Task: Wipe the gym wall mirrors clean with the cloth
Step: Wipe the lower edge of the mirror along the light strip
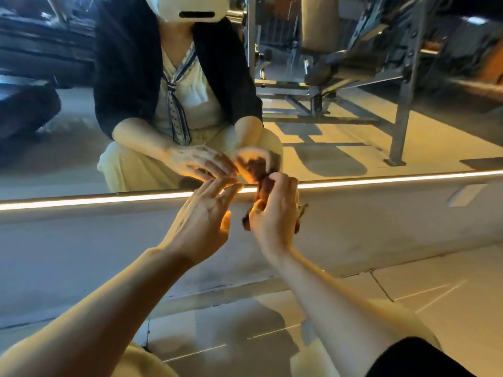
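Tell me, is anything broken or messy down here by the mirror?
Nothing looks broken or spilled. The right hand grips a bunched reddish-brown cloth near the mirror's bottom edge, and the left hand reaches toward it with open fingers. The light strip glows evenly.

Both bare forearms reach forward, converging just below the glowing strip light [109, 200] at the mirror's foot. The right hand [275, 213] has its fingers curled round a bunched dark reddish-brown cloth [262, 183], its back toward the camera. The left hand [202, 221], just beside it, has loosely spread fingers whose tips cross the strip, holding nothing.
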Available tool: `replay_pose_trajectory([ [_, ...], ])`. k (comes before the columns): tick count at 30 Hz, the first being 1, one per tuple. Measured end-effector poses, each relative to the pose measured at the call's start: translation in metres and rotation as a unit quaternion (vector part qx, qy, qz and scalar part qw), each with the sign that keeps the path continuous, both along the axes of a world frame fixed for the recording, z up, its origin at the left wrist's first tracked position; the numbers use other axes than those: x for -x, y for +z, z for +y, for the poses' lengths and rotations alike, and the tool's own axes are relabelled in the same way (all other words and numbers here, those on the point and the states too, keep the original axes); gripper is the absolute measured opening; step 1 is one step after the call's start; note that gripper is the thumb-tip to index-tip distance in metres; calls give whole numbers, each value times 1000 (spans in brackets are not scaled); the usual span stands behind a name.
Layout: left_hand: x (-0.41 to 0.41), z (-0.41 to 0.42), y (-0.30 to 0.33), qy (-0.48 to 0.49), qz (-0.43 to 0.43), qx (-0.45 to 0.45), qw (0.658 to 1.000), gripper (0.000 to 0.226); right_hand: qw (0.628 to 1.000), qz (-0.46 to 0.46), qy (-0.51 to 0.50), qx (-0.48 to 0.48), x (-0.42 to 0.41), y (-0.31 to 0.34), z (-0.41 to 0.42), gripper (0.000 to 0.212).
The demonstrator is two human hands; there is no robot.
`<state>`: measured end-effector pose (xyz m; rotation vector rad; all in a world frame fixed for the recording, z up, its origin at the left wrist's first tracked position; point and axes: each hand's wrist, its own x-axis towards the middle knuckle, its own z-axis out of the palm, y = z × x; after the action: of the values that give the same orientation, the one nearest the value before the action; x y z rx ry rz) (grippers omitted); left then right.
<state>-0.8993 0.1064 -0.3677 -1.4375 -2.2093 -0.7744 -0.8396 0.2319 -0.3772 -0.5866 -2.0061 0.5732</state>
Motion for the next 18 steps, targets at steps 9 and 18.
replay_pose_trajectory([
  [9,2,-10,-6,25,-5,-3,1000,62,982,52,-124,132,-6,-2,30,44],
  [18,2,-11,-10,30,-13,27,999,59,991,62,-66,102,-12,-15,13,45],
])
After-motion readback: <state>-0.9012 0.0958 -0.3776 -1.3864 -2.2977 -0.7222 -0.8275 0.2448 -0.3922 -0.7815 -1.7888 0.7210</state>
